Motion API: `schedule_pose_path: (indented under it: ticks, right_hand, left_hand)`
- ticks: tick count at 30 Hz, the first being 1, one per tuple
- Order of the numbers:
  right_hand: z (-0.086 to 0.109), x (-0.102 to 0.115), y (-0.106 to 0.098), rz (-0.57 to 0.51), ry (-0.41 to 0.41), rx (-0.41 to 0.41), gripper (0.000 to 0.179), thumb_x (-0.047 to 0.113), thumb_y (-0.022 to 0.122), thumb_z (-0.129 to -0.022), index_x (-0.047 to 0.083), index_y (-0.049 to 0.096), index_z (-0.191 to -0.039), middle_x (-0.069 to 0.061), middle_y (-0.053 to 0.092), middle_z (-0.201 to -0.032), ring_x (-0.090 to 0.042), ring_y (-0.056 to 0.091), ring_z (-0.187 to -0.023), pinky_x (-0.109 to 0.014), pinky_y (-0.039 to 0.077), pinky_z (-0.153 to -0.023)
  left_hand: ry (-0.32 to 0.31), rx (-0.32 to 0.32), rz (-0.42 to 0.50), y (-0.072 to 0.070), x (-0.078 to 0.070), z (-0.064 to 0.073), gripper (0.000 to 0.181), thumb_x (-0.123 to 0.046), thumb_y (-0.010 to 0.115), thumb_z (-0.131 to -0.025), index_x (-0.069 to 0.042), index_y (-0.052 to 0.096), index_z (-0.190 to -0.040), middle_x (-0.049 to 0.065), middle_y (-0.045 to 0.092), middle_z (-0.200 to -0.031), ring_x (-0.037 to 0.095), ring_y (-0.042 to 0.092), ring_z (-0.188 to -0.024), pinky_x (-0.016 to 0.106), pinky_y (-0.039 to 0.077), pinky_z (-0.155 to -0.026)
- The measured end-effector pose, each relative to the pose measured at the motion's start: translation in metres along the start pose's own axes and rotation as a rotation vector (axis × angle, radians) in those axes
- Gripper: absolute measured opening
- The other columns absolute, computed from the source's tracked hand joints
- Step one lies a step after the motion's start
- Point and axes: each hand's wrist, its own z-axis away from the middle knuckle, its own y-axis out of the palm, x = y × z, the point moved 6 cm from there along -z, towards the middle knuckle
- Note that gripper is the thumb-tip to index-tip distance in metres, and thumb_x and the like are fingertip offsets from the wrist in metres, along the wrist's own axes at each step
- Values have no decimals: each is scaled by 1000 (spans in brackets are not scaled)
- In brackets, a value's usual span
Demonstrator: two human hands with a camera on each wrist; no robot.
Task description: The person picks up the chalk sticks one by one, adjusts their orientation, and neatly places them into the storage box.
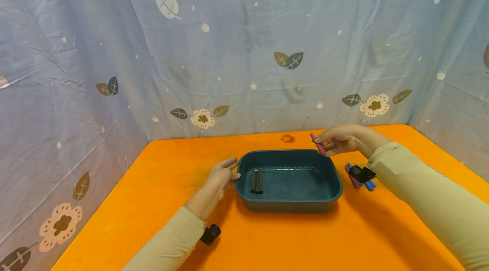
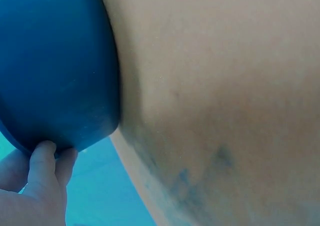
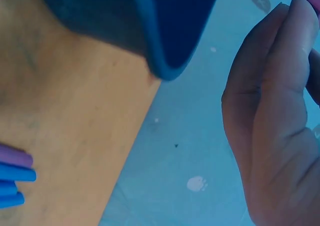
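A pink stick (image 1: 321, 149) is being pinched between the thumb and fingers of the right hand (image 1: 341, 139); it is being held in the air by the back right corner of a dark basin (image 1: 288, 206), with its long axis slanting from far left to near right; the basin's bare floor is lying leftward and nearer to the person from there, so the right hand is being judged the nearer one for any move inward; at the basin's left end, the outer rim is being touched by the left hand (image 1: 219, 178), its fingers being extended rather than curled; inside, close to that end, dark sticks (image 1: 257, 182) are being kept side by side, their long axes running roughly near to far, so the slant of the pink stick is not being matched to theirs; on the orange surface (image 1: 267, 237), just beyond the basin's right end, blue sticks (image 1: 369, 185) and a second pink stick (image 1: 352, 179) are lying together; they are being partly hidden by a wrist camera (image 1: 361, 174), so their full number is not being shown.
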Motion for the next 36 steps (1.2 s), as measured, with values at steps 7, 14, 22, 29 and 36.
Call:
schedule_pose_path:
  ticks: [7, 14, 22, 29, 36]
  right_hand:
    - [-8, 2, 6, 30, -20, 0, 15, 10, 50, -100, 9, 63, -92, -7, 56, -93, -19, 61, -87, -25, 55, -75]
    - [-14, 3, 16, 49, -21, -3, 11, 11, 51, -100, 2, 53, -106, -10, 52, -99, -20, 61, -91, -25, 55, -77]
    - [-23, 5, 29, 72, -15, 23, 16, 10, 50, -101, -2, 50, -111, -11, 54, -100, -19, 59, -90, -27, 53, -82]
    - [-31, 6, 38, 82, -20, 22, 16, 10, 50, -100, -3, 53, -110, -13, 56, -99, -20, 60, -88, -28, 53, -82]
    - [-41, 5, 50, 58, 3, 47, 10, 8, 51, -100, 0, 55, -103, -7, 60, -86, -17, 61, -79, -28, 54, -77]
  left_hand:
    - [0, -3, 8, 0, 0, 0, 56, 13, 51, -93, 2, 39, -147, 21, 39, -149, 35, 56, -116, 23, 47, -69]
    - [1, 3, 15, 0, 0, 0, 56, 13, 50, -94, 2, 39, -147, 20, 39, -149, 36, 55, -117, 23, 47, -68]
    - [-7, -3, 12, -1, 1, -3, 56, 13, 50, -93, 1, 39, -147, 19, 39, -149, 34, 56, -115, 21, 44, -64]
    - [-2, -3, 15, -1, 1, -2, 56, 13, 50, -93, 1, 39, -147, 19, 40, -149, 34, 55, -117, 21, 45, -64]
    - [-4, -9, 17, -1, 1, -3, 56, 13, 50, -93, 2, 39, -147, 19, 40, -149, 34, 56, -116, 20, 45, -64]
